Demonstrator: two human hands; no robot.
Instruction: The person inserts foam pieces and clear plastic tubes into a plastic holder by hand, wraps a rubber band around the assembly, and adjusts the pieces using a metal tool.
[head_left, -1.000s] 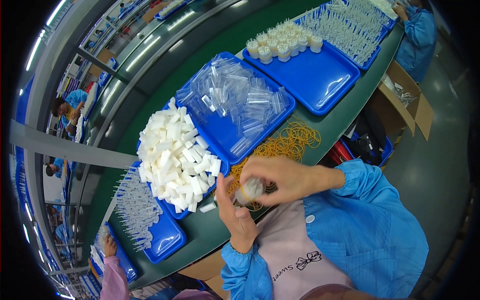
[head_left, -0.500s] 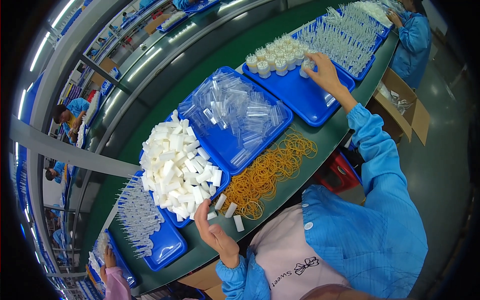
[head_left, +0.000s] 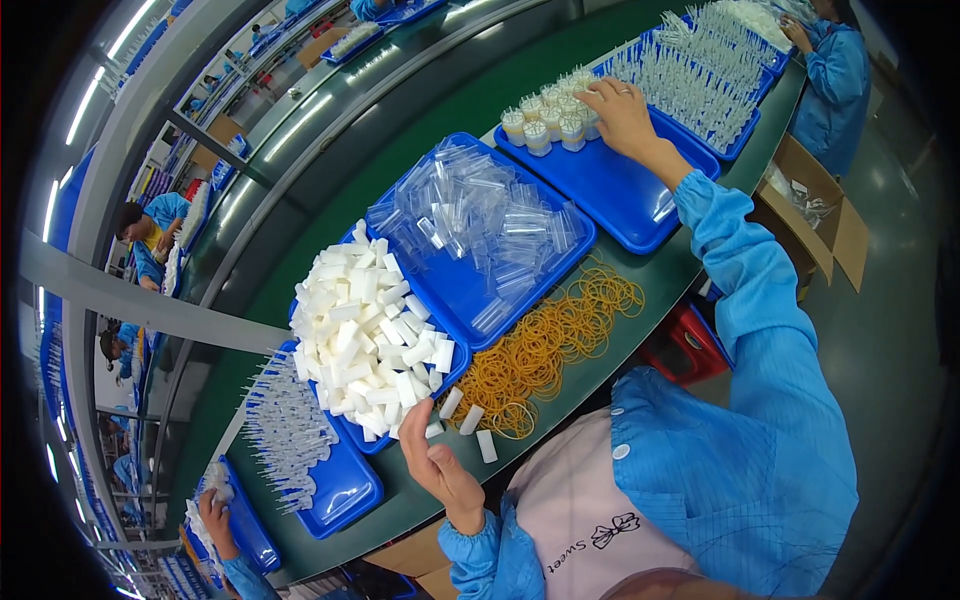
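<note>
Where bundles (head_left: pixel 548 122) crowd the tray's (head_left: pixel 610 190) rim, right hand (head_left: pixel 622 112) alongside.

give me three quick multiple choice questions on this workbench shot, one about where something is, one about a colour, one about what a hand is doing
1. Where does the right hand rest?
A. on the rubber bands
B. at the banded bundles on the far blue tray
C. on the cardboard box

2. What colour are the loose rubber bands?
A. yellow-orange
B. green
C. black

3. What state is the left hand in?
A. clenched round a bundle
B. open and empty, near the white blocks
C. flat inside the tray of clear tubes

Answers:
1. B, the arm reaches out to the bundles at the corner of the far tray.
2. A, the heap on the green table is yellow-orange.
3. B, the fingers are spread with nothing in them, beside the white foam blocks.
</note>
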